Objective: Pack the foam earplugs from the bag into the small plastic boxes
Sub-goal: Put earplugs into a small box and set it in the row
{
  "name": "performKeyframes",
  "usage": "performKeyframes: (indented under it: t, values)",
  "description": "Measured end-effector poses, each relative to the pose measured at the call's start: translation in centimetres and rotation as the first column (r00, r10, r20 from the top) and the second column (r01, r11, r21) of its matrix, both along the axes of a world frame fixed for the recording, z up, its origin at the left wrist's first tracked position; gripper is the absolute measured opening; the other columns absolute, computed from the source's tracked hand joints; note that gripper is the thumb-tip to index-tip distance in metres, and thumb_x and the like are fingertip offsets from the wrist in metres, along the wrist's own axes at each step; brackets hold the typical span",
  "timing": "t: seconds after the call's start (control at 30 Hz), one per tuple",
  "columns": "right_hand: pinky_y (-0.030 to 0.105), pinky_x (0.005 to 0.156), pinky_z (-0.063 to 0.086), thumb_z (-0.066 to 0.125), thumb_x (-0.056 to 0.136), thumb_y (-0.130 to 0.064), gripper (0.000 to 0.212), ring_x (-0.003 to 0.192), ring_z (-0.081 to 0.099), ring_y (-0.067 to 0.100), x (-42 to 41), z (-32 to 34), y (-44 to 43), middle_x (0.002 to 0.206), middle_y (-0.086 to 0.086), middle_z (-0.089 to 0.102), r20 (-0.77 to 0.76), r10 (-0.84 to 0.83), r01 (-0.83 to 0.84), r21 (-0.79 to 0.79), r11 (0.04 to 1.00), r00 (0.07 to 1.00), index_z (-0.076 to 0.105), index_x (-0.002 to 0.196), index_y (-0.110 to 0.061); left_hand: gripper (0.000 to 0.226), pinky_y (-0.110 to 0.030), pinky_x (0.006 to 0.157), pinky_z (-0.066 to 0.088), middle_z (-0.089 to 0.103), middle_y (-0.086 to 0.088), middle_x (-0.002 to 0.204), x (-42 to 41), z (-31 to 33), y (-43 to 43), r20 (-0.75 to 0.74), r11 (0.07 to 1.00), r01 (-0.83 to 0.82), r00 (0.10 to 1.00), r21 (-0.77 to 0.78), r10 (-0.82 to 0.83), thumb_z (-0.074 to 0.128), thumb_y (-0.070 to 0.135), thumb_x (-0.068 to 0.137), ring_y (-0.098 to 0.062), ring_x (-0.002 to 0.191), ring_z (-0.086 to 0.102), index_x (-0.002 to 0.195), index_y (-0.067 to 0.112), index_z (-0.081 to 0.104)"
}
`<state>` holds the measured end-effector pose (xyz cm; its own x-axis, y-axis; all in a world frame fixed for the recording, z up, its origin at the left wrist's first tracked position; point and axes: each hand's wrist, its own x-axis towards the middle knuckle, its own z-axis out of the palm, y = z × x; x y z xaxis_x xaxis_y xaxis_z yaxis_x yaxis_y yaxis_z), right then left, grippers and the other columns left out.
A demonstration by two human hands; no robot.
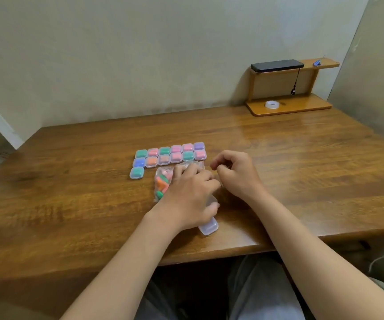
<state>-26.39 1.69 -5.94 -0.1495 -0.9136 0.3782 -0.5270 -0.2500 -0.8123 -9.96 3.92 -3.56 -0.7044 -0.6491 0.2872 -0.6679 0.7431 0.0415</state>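
Note:
A clear plastic bag (162,184) of orange, pink and green foam earplugs lies on the wooden table (70,192), just in front of the filled boxes. My left hand (190,197) lies over the bag's right part; its thumb curls round an open clear small plastic box (208,227) at the near side. My right hand (236,175) is right of the bag, fingers curled, fingertips pinching at the bag's thin right edge. Several shut small boxes (170,155) holding coloured earplugs stand in two rows, with one more (137,173) at the front left.
A wooden desk shelf (288,105) stands at the back right with a tape roll (272,104) on its base and a black device (277,65) on top. Walls close the back and right. The table's near edge runs just behind my forearms.

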Motion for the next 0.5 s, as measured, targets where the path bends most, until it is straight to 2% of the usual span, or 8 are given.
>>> performKeyframes:
  t: [0.1, 0.27, 0.43, 0.5]
  values:
    - [0.013, 0.056, 0.043, 0.053, 0.077, 0.005, 0.034, 0.059, 0.058, -0.001, -0.37, -0.02, 0.22, 0.069, -0.012, 0.066, 0.047, -0.004, 0.004, 0.006, 1.0, 0.999, 0.067, 0.071, -0.024, 0.031, -0.037, 0.09, 0.025, 0.06, 0.012, 0.112, -0.72, 0.42, 0.05, 0.063, 0.999, -0.027, 0.998, 0.02, 0.025, 0.058, 0.044, 0.09, -0.013, 0.105, 0.037, 0.117, 0.03, 0.062]
    - [0.013, 0.058, 0.046, 0.054, 0.078, 0.005, 0.03, 0.062, 0.06, 0.0, -0.55, -0.31, 0.26, 0.071, -0.009, 0.068, 0.074, -0.005, 0.003, 0.018, 1.0, 0.997, 0.069, 0.072, -0.021, 0.019, -0.042, 0.094, 0.029, 0.05, 0.012, 0.095, -1.08, 0.65, -0.19, 0.12, 0.993, -0.076, 0.991, 0.095, 0.064, 0.057, 0.044, 0.09, -0.013, 0.097, 0.032, 0.106, 0.033, 0.056]
    - [0.029, 0.062, 0.055, 0.054, 0.077, 0.002, 0.027, 0.066, 0.065, 0.01, -0.86, -0.79, -0.07, 0.072, -0.005, 0.069, 0.088, -0.006, 0.003, 0.029, 1.0, 0.996, 0.071, 0.074, -0.018, 0.013, -0.038, 0.085, 0.025, 0.056, 0.009, 0.092, -1.1, 0.49, -0.25, 0.074, 0.986, -0.073, 0.995, 0.147, 0.063, 0.058, 0.038, 0.09, -0.014, 0.095, 0.038, 0.1, 0.032, 0.054]
    - [0.032, 0.064, 0.055, 0.054, 0.075, 0.002, 0.026, 0.068, 0.065, 0.014, -0.92, -0.9, -0.17, 0.072, -0.003, 0.069, 0.104, 0.001, -0.003, 0.018, 1.0, 0.995, 0.071, 0.073, -0.017, 0.017, -0.036, 0.082, 0.023, 0.06, 0.01, 0.095, -1.09, 0.18, -0.28, 0.012, 0.99, -0.056, 0.998, 0.133, 0.055, 0.058, 0.035, 0.089, -0.016, 0.096, 0.044, 0.105, 0.031, 0.056]
